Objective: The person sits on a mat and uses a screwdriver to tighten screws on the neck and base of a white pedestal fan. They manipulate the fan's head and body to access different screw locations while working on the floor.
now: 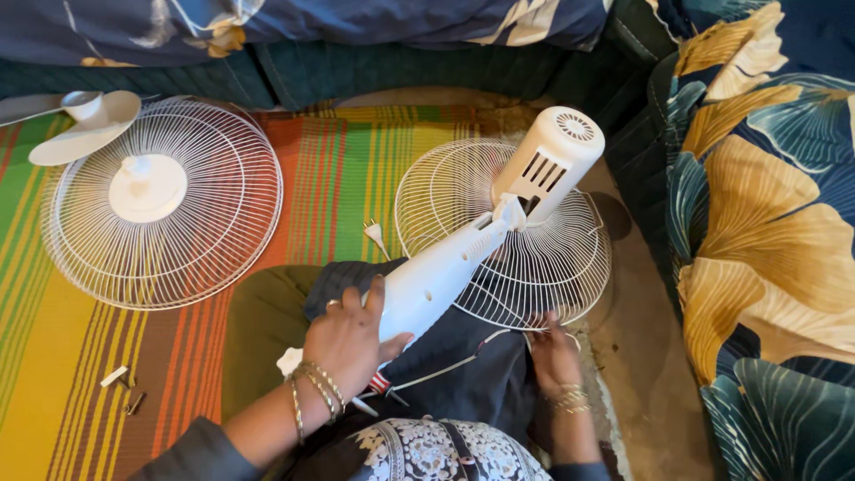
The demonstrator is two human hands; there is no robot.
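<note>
While gripping: left hand [349, 338] curled.

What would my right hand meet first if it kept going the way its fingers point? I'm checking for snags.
Most likely the rear wire fan guard: the right hand is already at its lower rim, fingers pointing up into the wires.

Front grille [162, 203] & blade [85, 125] on striped mat [347, 169]; plug [375, 233] nearby.
</note>
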